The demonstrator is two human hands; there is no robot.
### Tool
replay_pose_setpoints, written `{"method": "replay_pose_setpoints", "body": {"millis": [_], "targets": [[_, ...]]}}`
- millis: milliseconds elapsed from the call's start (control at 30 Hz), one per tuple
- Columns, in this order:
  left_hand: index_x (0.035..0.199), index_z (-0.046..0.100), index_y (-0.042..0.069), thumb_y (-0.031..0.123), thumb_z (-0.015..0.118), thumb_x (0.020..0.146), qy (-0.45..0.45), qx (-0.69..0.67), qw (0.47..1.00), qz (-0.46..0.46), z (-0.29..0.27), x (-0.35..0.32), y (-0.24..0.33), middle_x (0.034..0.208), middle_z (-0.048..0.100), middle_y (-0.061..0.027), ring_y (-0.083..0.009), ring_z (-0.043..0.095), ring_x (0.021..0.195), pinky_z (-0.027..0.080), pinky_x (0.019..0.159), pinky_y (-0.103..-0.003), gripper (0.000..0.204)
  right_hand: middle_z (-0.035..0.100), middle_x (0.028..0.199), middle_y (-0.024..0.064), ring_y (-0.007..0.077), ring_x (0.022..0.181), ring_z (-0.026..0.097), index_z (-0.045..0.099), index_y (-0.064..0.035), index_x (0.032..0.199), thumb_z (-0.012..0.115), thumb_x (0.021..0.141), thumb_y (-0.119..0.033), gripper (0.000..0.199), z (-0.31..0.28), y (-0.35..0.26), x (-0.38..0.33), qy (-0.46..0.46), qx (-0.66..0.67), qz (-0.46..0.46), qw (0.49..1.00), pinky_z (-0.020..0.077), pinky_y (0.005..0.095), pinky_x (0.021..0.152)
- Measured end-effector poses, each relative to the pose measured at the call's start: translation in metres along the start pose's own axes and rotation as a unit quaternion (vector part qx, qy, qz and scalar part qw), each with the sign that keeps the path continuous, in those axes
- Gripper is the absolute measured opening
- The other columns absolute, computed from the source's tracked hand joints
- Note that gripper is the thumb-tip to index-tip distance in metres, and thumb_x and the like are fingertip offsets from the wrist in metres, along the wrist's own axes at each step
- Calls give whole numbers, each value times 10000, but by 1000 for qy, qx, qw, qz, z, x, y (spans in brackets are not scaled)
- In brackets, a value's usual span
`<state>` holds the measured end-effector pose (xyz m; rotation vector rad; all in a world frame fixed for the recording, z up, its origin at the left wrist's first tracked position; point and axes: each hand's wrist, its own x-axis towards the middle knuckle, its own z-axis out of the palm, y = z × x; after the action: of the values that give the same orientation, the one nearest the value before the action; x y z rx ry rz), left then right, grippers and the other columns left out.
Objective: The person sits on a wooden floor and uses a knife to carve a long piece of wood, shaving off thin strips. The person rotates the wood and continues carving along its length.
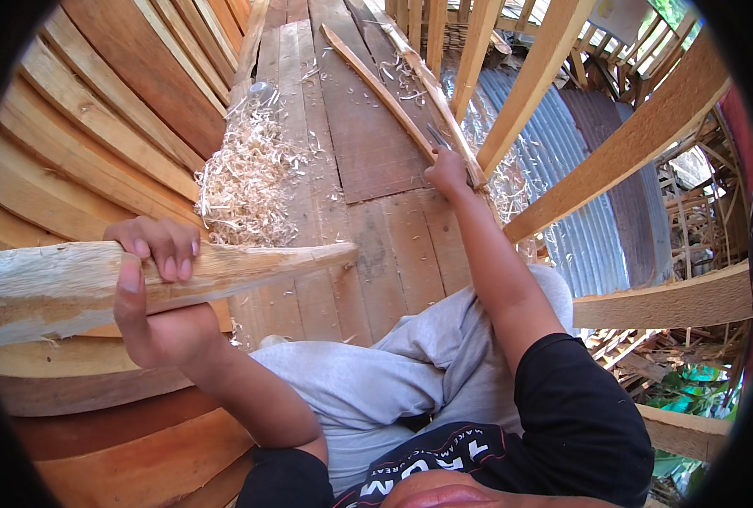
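My left hand [158, 288] grips a thick, rough pale wooden piece [249, 264] that tapers to a blunt tip on the right and runs off the left edge. My right hand [447, 172] reaches forward, fingers closed around a small dark metal tool [437, 135] next to a thin curved wooden slat [376, 89] on the plank floor [376, 229]. I sit with grey trousers [393, 372] and a black shirt.
A heap of pale wood shavings [245, 173] lies on the planks ahead left. Curved hull planks [88, 127] rise on the left. Wooden ribs [622, 152] cross on the right above corrugated metal sheet [580, 161]. A clear bottle [260, 91] lies near the shavings.
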<state>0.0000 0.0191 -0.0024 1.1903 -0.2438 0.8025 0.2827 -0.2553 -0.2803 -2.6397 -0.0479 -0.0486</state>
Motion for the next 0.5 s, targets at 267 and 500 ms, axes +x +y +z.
{"method": "replay_pose_setpoints", "body": {"millis": [267, 500], "targets": [[870, 423, 88, 265, 540, 825, -5, -7, 1000, -5, -2, 0, 1, 690, 367, -22, -119, 356, 636, 308, 676, -293, 217, 604, 1141, 223, 369, 1108, 570, 613, -13, 1106, 623, 775, -99, 342, 6, 6, -6, 8, -78, 56, 995, 488, 418, 933], [870, 420, 89, 277, 542, 828, -8, -2, 1000, -2, -1, 0, 0, 684, 364, -18, -118, 356, 637, 307, 676, -291, 228, 575, 1175, 231, 358, 1152, 535, 608, 0, 1085, 588, 839, -85, 261, 18, 21, 3, -24, -115, 50, 992, 480, 392, 942]]}}
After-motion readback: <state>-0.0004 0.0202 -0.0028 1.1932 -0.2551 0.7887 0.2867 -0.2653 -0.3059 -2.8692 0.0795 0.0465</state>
